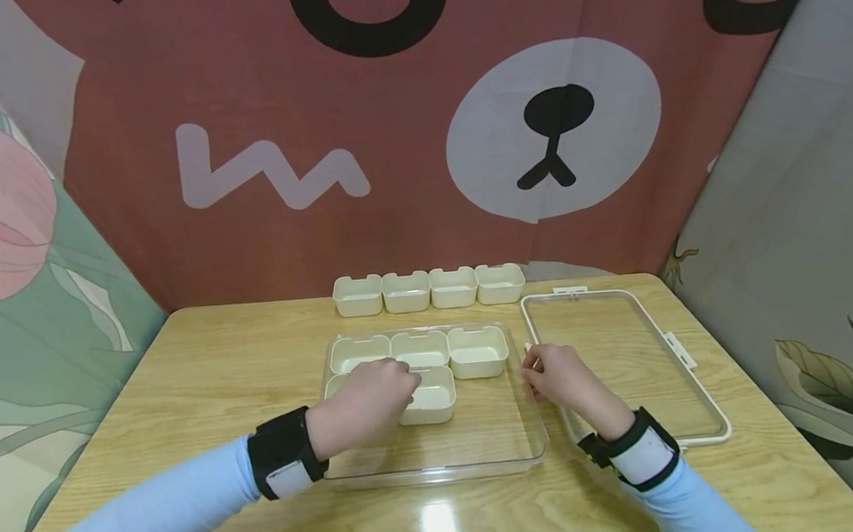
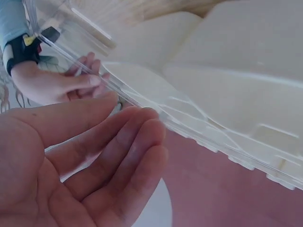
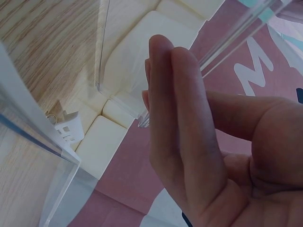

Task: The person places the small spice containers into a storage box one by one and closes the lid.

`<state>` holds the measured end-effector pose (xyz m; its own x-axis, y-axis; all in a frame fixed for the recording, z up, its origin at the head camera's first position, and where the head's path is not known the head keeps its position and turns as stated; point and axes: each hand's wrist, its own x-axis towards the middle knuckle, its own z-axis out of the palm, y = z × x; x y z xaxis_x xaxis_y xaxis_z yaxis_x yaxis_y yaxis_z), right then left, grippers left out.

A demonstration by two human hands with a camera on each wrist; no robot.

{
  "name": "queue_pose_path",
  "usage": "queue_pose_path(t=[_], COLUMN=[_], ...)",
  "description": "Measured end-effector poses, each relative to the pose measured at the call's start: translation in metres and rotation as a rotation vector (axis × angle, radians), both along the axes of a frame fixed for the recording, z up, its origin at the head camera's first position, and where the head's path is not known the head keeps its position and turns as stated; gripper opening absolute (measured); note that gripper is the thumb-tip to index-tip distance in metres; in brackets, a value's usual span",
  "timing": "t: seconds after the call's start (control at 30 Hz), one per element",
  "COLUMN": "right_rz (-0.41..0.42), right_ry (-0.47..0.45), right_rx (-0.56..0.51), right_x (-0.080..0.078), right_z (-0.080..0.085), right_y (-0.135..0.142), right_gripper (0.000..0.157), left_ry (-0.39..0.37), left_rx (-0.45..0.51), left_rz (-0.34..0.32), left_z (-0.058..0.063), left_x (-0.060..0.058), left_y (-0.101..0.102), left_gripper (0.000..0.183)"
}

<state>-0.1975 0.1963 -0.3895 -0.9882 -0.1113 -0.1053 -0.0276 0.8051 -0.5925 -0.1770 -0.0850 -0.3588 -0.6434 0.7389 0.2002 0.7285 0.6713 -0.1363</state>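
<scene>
A clear shallow box [image 1: 428, 473] on the table holds several small cream bins, three along its far side and two in front. My left hand [image 1: 365, 404] hovers over the front bins with its fingers loosely bent and nothing in them, partly hiding the left one. Just right of it stands the front right bin [image 1: 429, 399]. In the left wrist view, the fingers [image 2: 137, 137] are relaxed beside the box wall. My right hand [image 1: 563, 376] is at the box's right rim; in the right wrist view its fingers [image 3: 189, 118] are straight, close to the clear wall.
More cream bins [image 1: 453, 287] line up in a row behind the box. A clear lid with a white frame [image 1: 661, 335] and clips lies on the right of the wooden table [image 1: 232, 373]. A printed cloth [image 1: 408, 217] hangs behind the table.
</scene>
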Motion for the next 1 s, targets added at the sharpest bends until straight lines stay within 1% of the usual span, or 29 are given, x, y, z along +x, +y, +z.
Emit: queue_pose_path(t=[0.1, 0.2, 0.33, 0.4, 0.53, 0.63, 0.8, 1.0], right_rz=[-0.001, 0.006, 0.002, -0.004, -0.01, -0.01, -0.008, -0.012], right_ry=[0.004, 0.006, -0.004, -0.01, -0.015, -0.013, -0.009, -0.017], right_rx=[-0.001, -0.008, -0.018, -0.022, -0.02, -0.012, -0.011, -0.003], right_x=[0.0, 0.0, 0.0, 0.0, 0.0, -0.001, -0.001, -0.002], right_z=[0.0, -0.001, -0.001, 0.0, 0.002, 0.002, 0.0, 0.0], right_y=[0.0, 0.001, 0.001, 0.001, 0.001, 0.002, 0.001, 0.0], right_gripper=[0.007, 0.007, 0.008, 0.008, 0.008, 0.008, 0.008, 0.009], left_ry=[0.022, 0.078, 0.164, 0.186, 0.2, 0.205, 0.209, 0.204], left_rx=[0.018, 0.042, 0.13, 0.19, 0.281, 0.327, 0.37, 0.415], left_rz=[0.025, 0.035, 0.037, 0.04, 0.069, 0.089, 0.119, 0.157], left_z=[0.001, 0.0, 0.001, 0.002, 0.001, -0.002, -0.007, -0.01], left_x=[-0.004, -0.01, -0.017, -0.019, -0.026, -0.032, -0.042, -0.053], left_y=[-0.007, -0.014, -0.025, -0.03, -0.04, -0.046, -0.057, -0.069], left_gripper=[0.01, 0.011, 0.013, 0.014, 0.016, 0.016, 0.016, 0.019])
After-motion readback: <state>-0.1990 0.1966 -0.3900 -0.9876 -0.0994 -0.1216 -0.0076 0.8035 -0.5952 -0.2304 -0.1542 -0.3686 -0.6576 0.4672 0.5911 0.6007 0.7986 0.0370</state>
